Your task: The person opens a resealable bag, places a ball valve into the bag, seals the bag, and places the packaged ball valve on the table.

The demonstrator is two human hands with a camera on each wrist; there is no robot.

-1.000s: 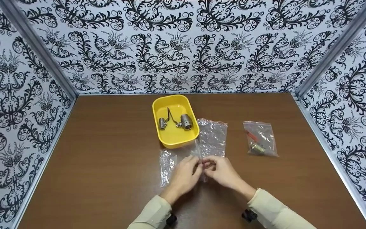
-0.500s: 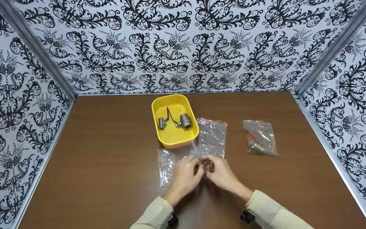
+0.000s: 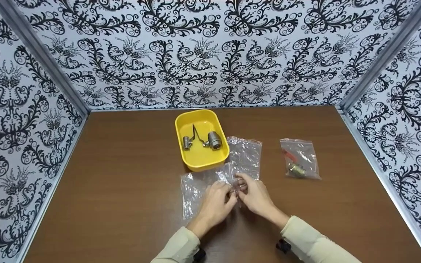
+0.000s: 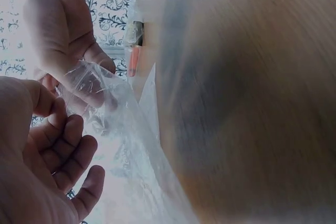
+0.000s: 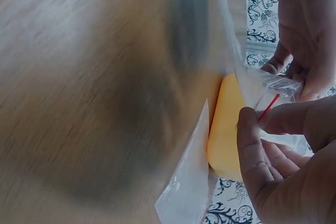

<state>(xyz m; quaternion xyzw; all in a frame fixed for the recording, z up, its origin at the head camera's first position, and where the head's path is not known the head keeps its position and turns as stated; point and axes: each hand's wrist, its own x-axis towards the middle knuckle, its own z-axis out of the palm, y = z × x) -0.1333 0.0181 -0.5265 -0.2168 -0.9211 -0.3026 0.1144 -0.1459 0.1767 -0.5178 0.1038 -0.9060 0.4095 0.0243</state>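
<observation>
In the head view my left hand [image 3: 214, 204] and right hand [image 3: 257, 195] meet over the table in front of a yellow tray [image 3: 205, 168]. Between them is a clear zip bag [image 4: 126, 124], its film spreading leftward. My left thumb and forefinger pinch its edge in the left wrist view. In the right wrist view, my right thumb and forefinger pinch the bag at a red strip [image 5: 270, 106]. Whether anything lies inside the bag is hard to tell. Another clear bag [image 3: 245, 155] lies flat beside the tray, behind my right hand.
Two metal valves with dark lever handles, a small one [image 3: 187, 143] and a larger one [image 3: 214, 140], lie in the tray. To the right, a zip bag [image 3: 305, 150] contains a brass-coloured fitting [image 3: 296, 169] with a red part. Patterned walls [image 3: 210, 54] enclose the table [image 3: 122, 164].
My hands stay together, fingers shifting along the bag's edge. My right forefinger has lifted and straightened somewhat. The held bag's film now spreads wider across the table to the left.
</observation>
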